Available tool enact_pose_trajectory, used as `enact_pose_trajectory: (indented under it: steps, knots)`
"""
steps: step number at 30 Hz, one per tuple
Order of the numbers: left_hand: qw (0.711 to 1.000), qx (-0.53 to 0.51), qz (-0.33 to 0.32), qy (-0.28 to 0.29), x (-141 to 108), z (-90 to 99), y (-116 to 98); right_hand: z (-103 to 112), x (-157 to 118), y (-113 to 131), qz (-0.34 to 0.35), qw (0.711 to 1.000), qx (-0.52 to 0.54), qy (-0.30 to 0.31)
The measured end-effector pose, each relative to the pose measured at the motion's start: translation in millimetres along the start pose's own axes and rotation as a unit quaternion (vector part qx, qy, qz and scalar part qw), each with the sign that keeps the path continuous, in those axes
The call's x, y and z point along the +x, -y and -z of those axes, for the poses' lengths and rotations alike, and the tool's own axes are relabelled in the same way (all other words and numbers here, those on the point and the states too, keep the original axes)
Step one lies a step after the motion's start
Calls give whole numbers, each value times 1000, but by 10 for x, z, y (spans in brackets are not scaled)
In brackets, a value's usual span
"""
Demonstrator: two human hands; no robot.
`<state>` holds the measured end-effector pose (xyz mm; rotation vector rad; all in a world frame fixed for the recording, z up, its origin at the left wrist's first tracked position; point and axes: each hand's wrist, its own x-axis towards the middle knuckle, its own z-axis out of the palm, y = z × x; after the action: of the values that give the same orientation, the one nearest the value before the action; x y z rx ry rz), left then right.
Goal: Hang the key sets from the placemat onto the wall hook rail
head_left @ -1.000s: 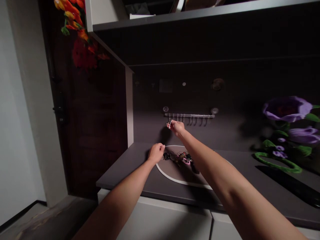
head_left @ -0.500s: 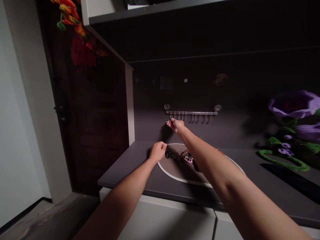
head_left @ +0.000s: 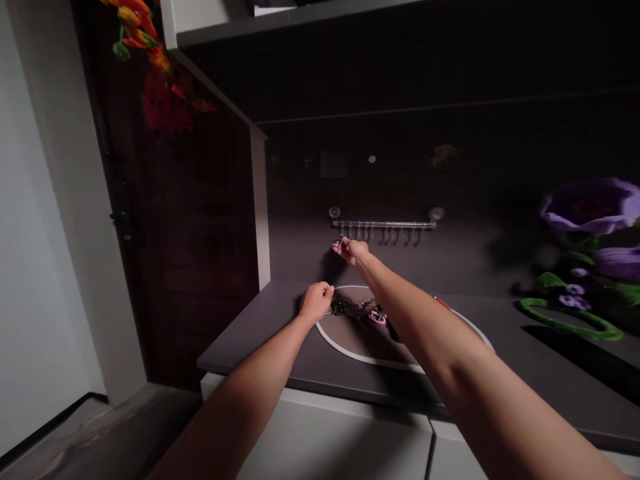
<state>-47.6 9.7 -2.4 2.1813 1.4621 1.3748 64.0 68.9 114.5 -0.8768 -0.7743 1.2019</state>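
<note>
A clear rail (head_left: 385, 225) with several hooks is fixed to the dark back wall. Just under its left end, my right hand (head_left: 352, 250) pinches a small metal item (head_left: 341, 241), close to the leftmost hook. Lower down, my left hand (head_left: 317, 301) has its fingers curled at the left rim of an oval mat (head_left: 350, 355) with a white edge; what it may hold is too small to make out. Beside it on the mat lie a dark item (head_left: 337, 307) and a bunch of trinkets with a pink ring (head_left: 377, 318). My right forearm hides part of the mat.
Purple flowers (head_left: 590, 207) with a green loop (head_left: 570, 320) stand on the counter (head_left: 250, 330) at the right. An overhead cabinet (head_left: 300, 63) juts out above. Orange flowers (head_left: 137, 27) hang at the upper left by a dark door (head_left: 200, 267).
</note>
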Motion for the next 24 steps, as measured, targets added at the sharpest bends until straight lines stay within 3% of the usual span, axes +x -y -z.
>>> enact_pose_trajectory:
  steps: [15, 24]
  knots:
    - [998, -54, 32, -2, 0, 21, -12, 95, 20, -111, 51, 997, -57, 6]
    - [992, -118, 37, 9, 23, 25, 31, 245, -169, -37, 61, 995, -72, -20]
